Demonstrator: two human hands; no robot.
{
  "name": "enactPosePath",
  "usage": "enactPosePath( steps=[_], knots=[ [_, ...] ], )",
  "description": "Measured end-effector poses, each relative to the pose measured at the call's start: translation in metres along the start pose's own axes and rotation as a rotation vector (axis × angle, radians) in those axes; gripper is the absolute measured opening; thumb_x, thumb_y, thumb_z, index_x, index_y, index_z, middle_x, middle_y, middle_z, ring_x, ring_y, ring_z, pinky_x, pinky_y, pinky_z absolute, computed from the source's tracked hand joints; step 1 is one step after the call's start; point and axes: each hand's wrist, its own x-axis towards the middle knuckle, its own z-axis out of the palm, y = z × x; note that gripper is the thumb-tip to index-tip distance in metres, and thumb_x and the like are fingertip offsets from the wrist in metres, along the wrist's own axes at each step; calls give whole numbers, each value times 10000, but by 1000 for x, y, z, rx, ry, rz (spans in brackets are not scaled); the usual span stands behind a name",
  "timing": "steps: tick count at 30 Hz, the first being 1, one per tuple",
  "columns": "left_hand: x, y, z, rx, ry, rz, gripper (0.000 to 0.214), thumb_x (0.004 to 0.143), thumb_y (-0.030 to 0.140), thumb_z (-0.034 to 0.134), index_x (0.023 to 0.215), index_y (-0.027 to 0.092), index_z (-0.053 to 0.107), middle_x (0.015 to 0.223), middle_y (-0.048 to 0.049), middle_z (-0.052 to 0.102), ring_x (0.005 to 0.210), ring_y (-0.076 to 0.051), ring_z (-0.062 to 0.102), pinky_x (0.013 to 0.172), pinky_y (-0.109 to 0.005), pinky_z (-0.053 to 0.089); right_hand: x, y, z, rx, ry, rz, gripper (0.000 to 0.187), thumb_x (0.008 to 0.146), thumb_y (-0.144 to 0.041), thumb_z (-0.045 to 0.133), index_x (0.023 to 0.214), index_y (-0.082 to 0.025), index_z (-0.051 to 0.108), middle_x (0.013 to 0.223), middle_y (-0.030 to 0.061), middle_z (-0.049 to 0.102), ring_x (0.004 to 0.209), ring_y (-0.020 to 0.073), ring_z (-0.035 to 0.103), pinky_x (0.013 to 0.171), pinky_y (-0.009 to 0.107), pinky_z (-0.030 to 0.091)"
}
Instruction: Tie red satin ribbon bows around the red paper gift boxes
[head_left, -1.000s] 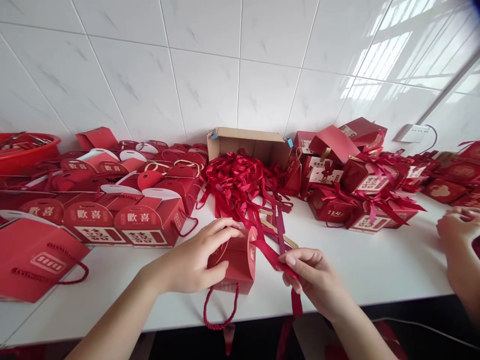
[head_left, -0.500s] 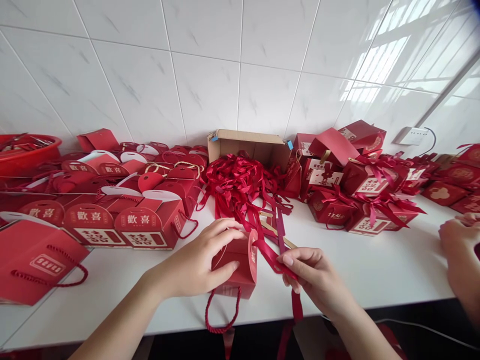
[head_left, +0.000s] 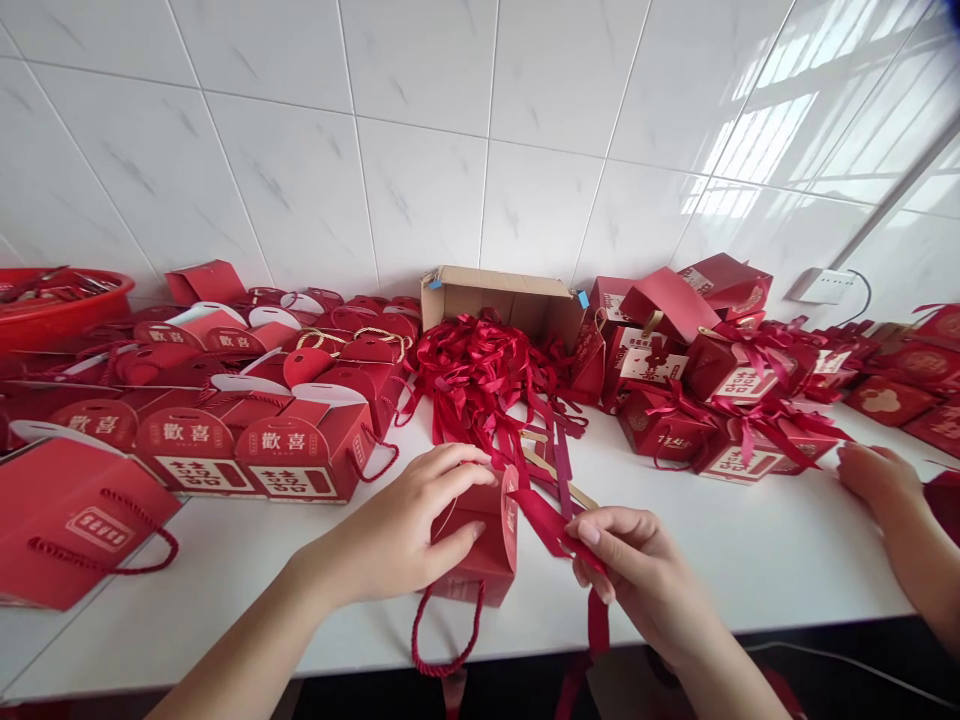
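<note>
A small red gift box with a rope handle stands near the front edge of the white table. My left hand wraps round its left side and top, holding it. My right hand pinches a dark red ribbon that runs from the box's top and hangs down past the table edge. A heap of loose red ribbons lies just behind the box, spilling from an open cardboard box.
Rows of open red gift boxes fill the left side, with a red basin at the far left. Ribbon-tied red boxes crowd the right. Another person's hand rests at the right edge. A tiled wall stands behind.
The view has tilted slightly so everything sits a bit lower. My hands keep their hold on the box and ribbon. The other person's hand has shifted left and down.
</note>
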Motion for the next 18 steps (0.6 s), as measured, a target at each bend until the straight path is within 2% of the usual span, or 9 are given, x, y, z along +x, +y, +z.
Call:
enactPosePath(
  steps=[6,10,16,18],
  knots=[
    [-2,-1,2,-3,30,13,340,871,204,507,1198,292,532,1355,-28,508,1239,-191,508,1035,-319,454,2,5,-4,-12,12,22,210,764,-382,763,733,-175,748,509,8,602,437,54,454,492,202,315],
    [-2,-3,5,11,45,20,352,862,185,510,1197,291,534,1348,-29,515,1237,-187,508,1030,-318,457,3,6,-5,-5,20,32,220,762,-389,764,727,-172,745,444,-16,545,433,51,428,505,207,312],
    [0,-3,5,51,36,51,455,813,202,578,1256,281,511,1358,-48,507,1272,-219,469,1046,-361,442,3,4,2,-73,3,56,261,754,-411,764,704,-157,735,484,4,583,431,57,435,483,210,298],
    [1,-1,5,70,51,56,431,817,198,576,1238,273,528,1326,-46,532,1257,-219,475,1033,-365,447,4,2,6,-118,0,52,275,760,-421,756,714,-150,736,505,12,594,440,62,446,482,211,307]
  ],
)
